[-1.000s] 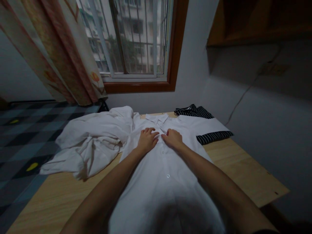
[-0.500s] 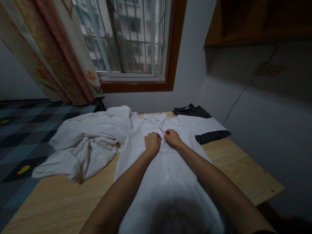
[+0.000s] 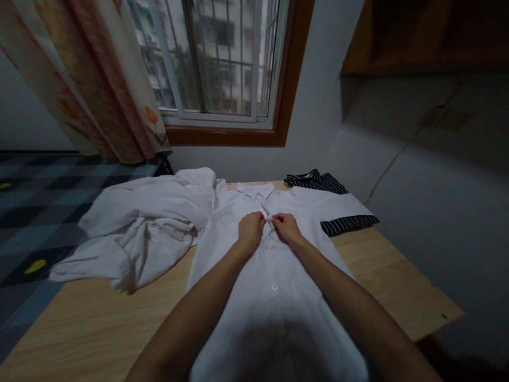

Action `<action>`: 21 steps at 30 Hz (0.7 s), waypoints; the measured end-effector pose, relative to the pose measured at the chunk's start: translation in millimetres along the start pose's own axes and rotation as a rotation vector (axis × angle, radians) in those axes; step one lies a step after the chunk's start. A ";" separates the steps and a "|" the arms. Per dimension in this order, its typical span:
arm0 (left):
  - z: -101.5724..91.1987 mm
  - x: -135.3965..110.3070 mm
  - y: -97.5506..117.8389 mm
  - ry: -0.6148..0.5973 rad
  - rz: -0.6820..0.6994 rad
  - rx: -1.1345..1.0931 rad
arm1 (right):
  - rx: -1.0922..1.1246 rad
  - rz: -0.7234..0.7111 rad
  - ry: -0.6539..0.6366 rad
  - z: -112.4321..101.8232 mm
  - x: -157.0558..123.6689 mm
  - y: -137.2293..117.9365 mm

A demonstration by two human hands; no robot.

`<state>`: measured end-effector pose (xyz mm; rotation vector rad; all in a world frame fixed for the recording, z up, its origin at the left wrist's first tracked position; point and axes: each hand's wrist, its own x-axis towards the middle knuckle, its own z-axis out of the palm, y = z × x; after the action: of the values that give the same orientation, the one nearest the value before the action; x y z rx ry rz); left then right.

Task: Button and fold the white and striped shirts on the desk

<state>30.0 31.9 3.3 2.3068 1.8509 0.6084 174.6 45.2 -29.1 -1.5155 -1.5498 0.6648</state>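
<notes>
A white shirt with a collar lies front side up on the wooden table, its collar toward the window. My left hand is closed, pinching the shirt's front placket below the collar. Facing it, my right hand pinches the placket's other side, fingertips nearly touching those of the left. Whatever small button sits between the fingertips is hidden. Lower on the placket, a button shows.
Left of the shirt is a heap of crumpled white cloth. A black striped garment lies partly under the shirt's right sleeve. A checked bed stands at left, a window behind, and a wooden shelf upper right.
Both hands stay at the same spot on the placket, and their fingertips have shifted slightly, drawing closer together. The camera view has moved a little.
</notes>
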 end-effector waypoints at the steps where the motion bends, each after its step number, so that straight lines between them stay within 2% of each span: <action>1: -0.3 -0.5 1.3 0.001 0.015 0.017 | 0.002 0.006 0.002 0.6 0.7 0.3; 6: 1.0 -2.0 5.0 0.010 0.042 0.033 | -0.015 0.028 0.019 4.5 2.8 -1.1; 10: 2.9 0.0 3.1 0.004 -0.063 -0.098 | -0.058 0.027 0.038 6.9 0.9 -4.5; 14: 3.7 7.1 -0.9 -0.085 -0.172 -0.264 | -0.102 0.029 0.054 10.1 -1.4 -5.0; 21: 4.2 15.3 -4.6 -0.133 -0.222 -0.303 | -0.103 0.012 0.060 12.2 -3.7 -1.8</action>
<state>30.0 48.3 1.4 1.8755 1.7800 0.6359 163.0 43.6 -34.4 -1.6074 -1.5506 0.5486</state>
